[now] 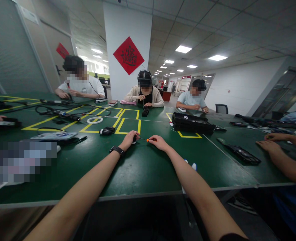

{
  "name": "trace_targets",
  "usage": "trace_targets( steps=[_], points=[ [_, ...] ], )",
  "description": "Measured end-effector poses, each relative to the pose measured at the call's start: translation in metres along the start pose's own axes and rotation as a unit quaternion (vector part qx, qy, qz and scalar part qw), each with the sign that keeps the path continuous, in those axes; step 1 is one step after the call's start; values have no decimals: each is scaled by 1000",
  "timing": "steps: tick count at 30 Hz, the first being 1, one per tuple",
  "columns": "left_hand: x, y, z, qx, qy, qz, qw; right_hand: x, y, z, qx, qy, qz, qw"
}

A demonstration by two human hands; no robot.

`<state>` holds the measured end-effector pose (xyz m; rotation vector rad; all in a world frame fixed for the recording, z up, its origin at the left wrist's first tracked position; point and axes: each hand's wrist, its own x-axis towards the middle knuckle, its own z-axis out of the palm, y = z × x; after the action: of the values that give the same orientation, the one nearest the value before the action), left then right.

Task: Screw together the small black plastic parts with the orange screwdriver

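A small black object [134, 140] shows at the fingers of my left hand [129, 141], which is closed around it; its kind I cannot make out. My right hand [159, 142] pinches a screwdriver [148, 140] with an orange collar. Its thin dark shaft points left, and the tip lies at or close to the black object; whether they touch is too small to tell. Both hands are just above the green table [127, 177], near its middle. On my left wrist is a dark watch [117, 150].
Beyond my hands lie a black coiled cable [107, 130] and a white ring [95, 120]. Black cables [60, 108] spread at left. A long black case [193, 123] and a dark flat part [243, 153] lie at right. Several people sit around, with a co-worker's hands [270, 145] at right.
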<state>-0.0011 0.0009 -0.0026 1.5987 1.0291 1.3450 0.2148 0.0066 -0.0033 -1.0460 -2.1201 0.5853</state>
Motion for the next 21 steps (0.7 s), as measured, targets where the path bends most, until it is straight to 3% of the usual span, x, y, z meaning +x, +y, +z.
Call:
trace_targets(
  steps=[21],
  points=[
    [0,0,0,67,34,33,997,-1,-2,1,2,-4,3,1000]
  ],
)
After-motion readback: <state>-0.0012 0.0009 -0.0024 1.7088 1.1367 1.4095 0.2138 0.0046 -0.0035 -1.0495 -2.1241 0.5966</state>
